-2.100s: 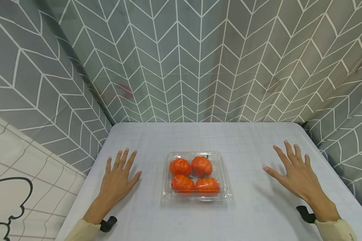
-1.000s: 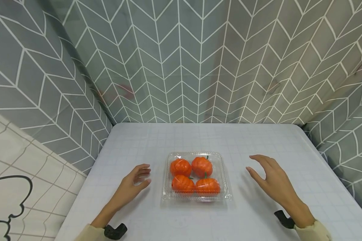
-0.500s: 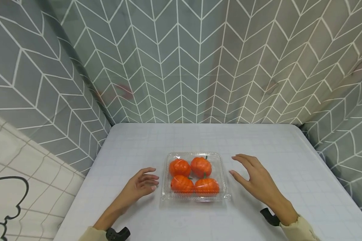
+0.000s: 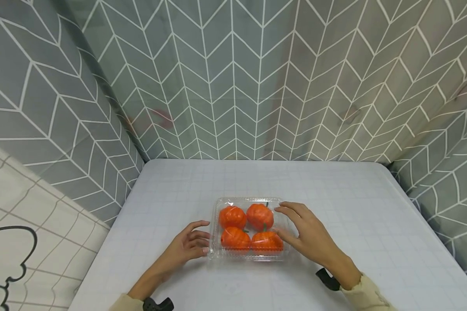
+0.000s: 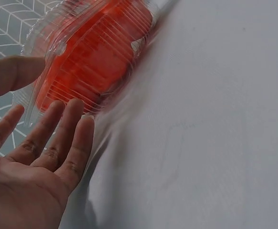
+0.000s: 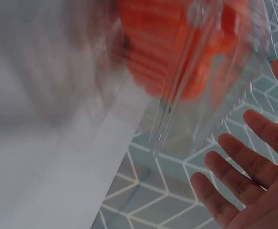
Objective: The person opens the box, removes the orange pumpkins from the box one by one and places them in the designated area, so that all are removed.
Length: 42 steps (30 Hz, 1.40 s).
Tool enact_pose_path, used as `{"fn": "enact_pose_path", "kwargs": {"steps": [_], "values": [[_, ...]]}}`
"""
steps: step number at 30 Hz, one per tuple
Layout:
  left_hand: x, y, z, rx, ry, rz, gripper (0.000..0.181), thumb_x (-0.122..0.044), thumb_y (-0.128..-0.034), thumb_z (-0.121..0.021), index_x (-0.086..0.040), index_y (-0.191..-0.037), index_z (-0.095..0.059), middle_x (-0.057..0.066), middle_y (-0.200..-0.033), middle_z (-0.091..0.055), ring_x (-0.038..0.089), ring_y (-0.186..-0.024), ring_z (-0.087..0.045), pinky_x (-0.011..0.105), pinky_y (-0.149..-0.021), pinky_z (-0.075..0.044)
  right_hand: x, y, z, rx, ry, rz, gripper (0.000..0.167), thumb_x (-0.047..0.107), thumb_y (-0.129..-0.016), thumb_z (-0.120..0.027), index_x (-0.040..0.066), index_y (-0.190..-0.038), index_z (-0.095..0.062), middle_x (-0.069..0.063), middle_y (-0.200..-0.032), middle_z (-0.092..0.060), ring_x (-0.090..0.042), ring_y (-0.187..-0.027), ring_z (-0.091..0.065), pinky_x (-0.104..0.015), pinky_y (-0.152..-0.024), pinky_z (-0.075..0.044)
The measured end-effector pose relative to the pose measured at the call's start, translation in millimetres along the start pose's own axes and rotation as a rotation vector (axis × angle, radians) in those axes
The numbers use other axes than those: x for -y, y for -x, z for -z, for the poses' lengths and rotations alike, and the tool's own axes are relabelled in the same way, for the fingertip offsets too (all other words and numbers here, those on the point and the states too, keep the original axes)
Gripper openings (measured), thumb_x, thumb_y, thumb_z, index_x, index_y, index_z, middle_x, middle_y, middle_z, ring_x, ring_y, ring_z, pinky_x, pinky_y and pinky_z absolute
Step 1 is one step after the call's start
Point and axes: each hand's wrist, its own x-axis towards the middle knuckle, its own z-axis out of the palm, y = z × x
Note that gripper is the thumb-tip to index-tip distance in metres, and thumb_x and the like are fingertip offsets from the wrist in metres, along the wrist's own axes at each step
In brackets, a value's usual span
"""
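Note:
A clear plastic clamshell box (image 4: 249, 258) sits on the table with several small orange pumpkins (image 4: 232, 217) inside, some showing green stems. Its lid looks closed. My left hand (image 4: 188, 245) is at the box's left side, fingers loosely bent; in the left wrist view the thumb lies close to the rim of the box (image 5: 38, 90). My right hand (image 4: 310, 235) reaches over the right edge, thumb and fingers spread apart. In the right wrist view, the fingers of the right hand (image 6: 253, 186) appear beside the box wall, with no grip visible. Contact is hard to tell on either side.
The box stands on a white table (image 4: 171, 181) with a faint grid. Grey curtains (image 4: 241, 77) with white chevron lines hang behind and at the sides. White tiled cloth (image 4: 43, 242) shows at lower left. A black strap mount (image 4: 327, 280) is on the right wrist.
Both hands have moved inward from the table's sides to the box, the right hand travelling farther left. Their fingers went from spread flat to loosely bent. The box has stayed in place.

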Motion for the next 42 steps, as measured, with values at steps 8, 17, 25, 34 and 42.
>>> {"fn": "enact_pose_path", "kwargs": {"steps": [8, 17, 25, 34, 42], "values": [[1.6, -1.3, -2.3, 0.023, 0.067, -0.009, 0.072, -0.003, -0.0959, -0.072, -0.012, -0.157, -0.034, 0.020, -0.134, -0.055, 0.025, -0.116, -0.063, 0.038, -0.092, -0.057, 16.2, -7.5, -12.6, 0.057, -0.028, 0.055, 0.054, 0.052, -0.093, -0.073, 0.013, -0.131, -0.066, -0.008, -0.138, -0.061, -0.028, -0.131, -0.052, -0.055, -0.108, -0.043], [2.6, -2.4, -3.4, 0.042, 0.099, 0.008, 0.082, 0.001, -0.0914, -0.075, -0.017, -0.159, -0.032, 0.016, -0.123, -0.058, 0.020, -0.104, -0.066, 0.033, -0.089, -0.057, 33.9, -14.2, -25.8, 0.110, -0.084, 0.129, 0.053, 0.050, -0.089, -0.078, 0.016, -0.129, -0.068, -0.006, -0.138, -0.059, -0.025, -0.131, -0.050, -0.053, -0.114, -0.037], [3.5, -2.0, -4.3, 0.076, 0.145, -0.009, 0.094, 0.005, -0.0888, -0.076, -0.020, -0.163, -0.024, 0.010, -0.116, -0.058, 0.014, -0.094, -0.065, 0.027, -0.078, -0.056, 48.5, -19.8, -38.0, 0.170, -0.029, 0.193, 0.067, 0.058, -0.083, -0.081, 0.019, -0.134, -0.064, -0.007, -0.142, -0.056, -0.026, -0.134, -0.048, -0.052, -0.113, -0.041], [4.9, -3.6, -5.0, 0.081, 0.152, 0.003, 0.100, 0.005, -0.0867, -0.079, -0.023, -0.164, -0.022, 0.008, -0.111, -0.059, 0.014, -0.090, -0.066, 0.027, -0.074, -0.057, 56.6, -24.1, -43.2, 0.193, 0.048, 0.236, 0.078, 0.060, -0.074, -0.087, 0.018, -0.136, -0.064, -0.010, -0.146, -0.055, -0.029, -0.137, -0.046, -0.050, -0.113, -0.040], [6.3, -4.8, -6.2, 0.097, 0.175, -0.015, 0.107, 0.006, -0.0838, -0.081, -0.023, -0.165, -0.019, 0.006, -0.107, -0.059, 0.015, -0.087, -0.065, 0.028, -0.077, -0.058, 54.7, -27.1, -48.1, 0.166, 0.067, 0.268, 0.081, 0.061, -0.071, -0.089, 0.017, -0.134, -0.065, -0.011, -0.144, -0.057, -0.030, -0.135, -0.049, -0.051, -0.113, -0.040]]}}
